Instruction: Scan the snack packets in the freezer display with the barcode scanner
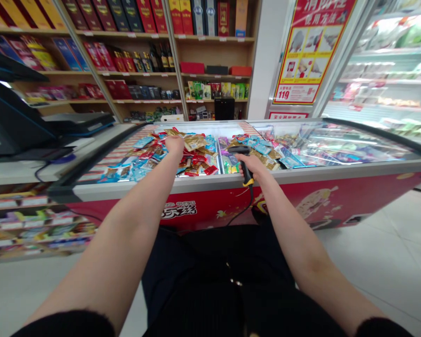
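Nearest us, both our bare forearms reach forward over the chest freezer's pale front rim [301,173], with its red front panel [210,208] below. Our right hand [253,166] is clenched around the handle of a black and yellow barcode scanner [246,168], the fingers wrapped about the grip and its head pointing left above the wrappers. A dark cable [247,206] droops from the handle in front of the panel.

Our left hand [175,144] is farther in, over the left compartment, its fingers curled in at the left end of a gold packet [194,142]. The back of the hand hides the fingertips, so we cannot tell whether they pinch the packet or only touch it.

Red, blue and gold wrapped packets [150,152] lie heaped and overlapping around the left hand, crowding it. A white divider [218,152] separates them from more packets [263,147], some of them hidden by the scanner and right hand. To the left, a counter [31,171] carries dark checkout equipment [17,121]. Beyond the freezer stand wooden shelves [215,40] of boxes and bottles, then a red and yellow poster [303,51] and, at far right, a lit display cooler [389,79].
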`<move>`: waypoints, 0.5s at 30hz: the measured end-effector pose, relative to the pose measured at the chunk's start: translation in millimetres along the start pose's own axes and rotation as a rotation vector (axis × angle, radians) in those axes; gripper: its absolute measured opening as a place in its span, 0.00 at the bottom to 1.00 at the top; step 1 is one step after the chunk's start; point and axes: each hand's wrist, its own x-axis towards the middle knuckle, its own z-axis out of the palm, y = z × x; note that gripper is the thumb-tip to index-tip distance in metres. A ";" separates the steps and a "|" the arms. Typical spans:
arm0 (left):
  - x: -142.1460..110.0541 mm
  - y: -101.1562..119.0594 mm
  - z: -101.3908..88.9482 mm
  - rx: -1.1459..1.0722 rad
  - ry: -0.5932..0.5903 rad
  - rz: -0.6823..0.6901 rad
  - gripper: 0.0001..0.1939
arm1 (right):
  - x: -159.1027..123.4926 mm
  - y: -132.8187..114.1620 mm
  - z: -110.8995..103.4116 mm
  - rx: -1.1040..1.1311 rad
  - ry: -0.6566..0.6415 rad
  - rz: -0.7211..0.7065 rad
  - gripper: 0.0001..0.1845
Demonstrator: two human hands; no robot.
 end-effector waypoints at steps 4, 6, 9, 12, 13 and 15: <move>14.1 -21.9 -16.7 0.097 0.034 -0.018 0.13 | 0.7 0.6 2.8 -0.006 -0.018 -0.010 0.13; 7.3 -24.5 -17.5 0.130 0.012 0.007 0.13 | 0.3 1.0 3.1 -0.013 -0.022 -0.007 0.13; -11.4 -15.9 -8.7 0.156 -0.025 0.072 0.15 | -0.8 1.8 0.1 -0.011 -0.016 0.006 0.13; -31.1 3.0 9.2 0.148 -0.086 0.194 0.14 | -0.8 2.7 -8.9 0.006 0.013 0.014 0.13; -37.6 10.4 16.6 0.140 -0.115 0.237 0.14 | -0.7 2.9 -13.3 0.014 0.025 0.011 0.13; -51.7 25.6 32.2 0.133 -0.189 0.312 0.12 | -0.7 3.1 -23.9 0.031 0.052 0.001 0.12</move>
